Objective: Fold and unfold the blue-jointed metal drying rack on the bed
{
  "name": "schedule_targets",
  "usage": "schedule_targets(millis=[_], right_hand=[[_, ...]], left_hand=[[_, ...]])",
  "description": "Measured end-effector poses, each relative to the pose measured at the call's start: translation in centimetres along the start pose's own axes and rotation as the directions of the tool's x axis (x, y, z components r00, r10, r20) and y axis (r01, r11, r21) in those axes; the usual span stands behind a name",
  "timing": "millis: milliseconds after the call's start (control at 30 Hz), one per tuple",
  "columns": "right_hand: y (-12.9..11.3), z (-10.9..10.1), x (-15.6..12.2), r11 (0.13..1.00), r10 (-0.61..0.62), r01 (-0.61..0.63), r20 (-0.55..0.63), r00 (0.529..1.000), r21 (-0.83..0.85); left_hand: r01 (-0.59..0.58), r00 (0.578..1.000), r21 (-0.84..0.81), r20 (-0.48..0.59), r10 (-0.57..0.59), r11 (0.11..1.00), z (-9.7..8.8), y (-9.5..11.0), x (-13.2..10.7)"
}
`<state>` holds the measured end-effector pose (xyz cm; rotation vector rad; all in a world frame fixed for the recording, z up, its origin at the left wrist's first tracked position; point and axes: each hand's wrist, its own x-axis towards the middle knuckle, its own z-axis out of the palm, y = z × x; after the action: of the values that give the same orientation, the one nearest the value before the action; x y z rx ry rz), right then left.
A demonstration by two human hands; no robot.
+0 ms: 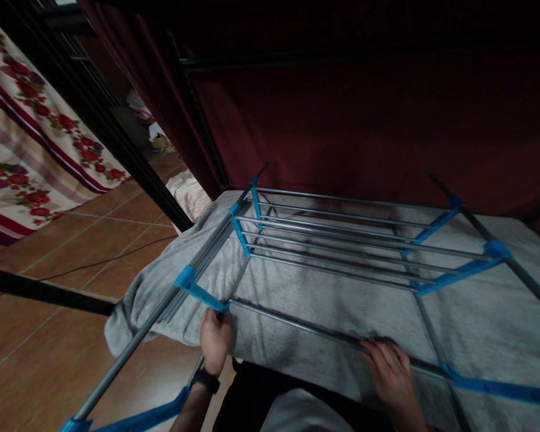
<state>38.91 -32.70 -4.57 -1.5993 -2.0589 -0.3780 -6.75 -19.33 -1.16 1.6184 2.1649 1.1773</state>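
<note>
A grey metal drying rack with blue plastic joints stands in front of me, and a grey towel lies spread under its rods and hangs off at the left. My left hand, with a dark watch on its wrist, is closed on the towel's near edge beside a blue joint. My right hand lies on the nearest rod, fingers curled over it and the towel.
A dark red curtain on a black frame hangs behind the rack. The floor is brown tile, with a black cable across it. A flowered sheet hangs at the far left. A black bar crosses low at the left.
</note>
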Motion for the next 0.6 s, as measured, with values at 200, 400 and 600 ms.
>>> schedule_targets(millis=[200,400,600], right_hand=[[0.0,0.1,-0.2,0.999,-0.048,0.047,-0.032,0.998,-0.012],[0.4,0.0,-0.6,0.999,-0.051,0.051,-0.029,0.998,0.012],[0.5,-0.1,-0.7,0.997,-0.060,0.060,-0.004,0.998,0.041]], left_hand=[[0.043,0.999,-0.003,0.014,-0.043,0.999,0.1,0.3,0.3],[0.028,1.000,-0.055,-0.001,-0.028,0.998,0.0,0.7,0.4],[0.024,1.000,-0.054,-0.011,-0.025,0.998,-0.1,1.1,0.5]])
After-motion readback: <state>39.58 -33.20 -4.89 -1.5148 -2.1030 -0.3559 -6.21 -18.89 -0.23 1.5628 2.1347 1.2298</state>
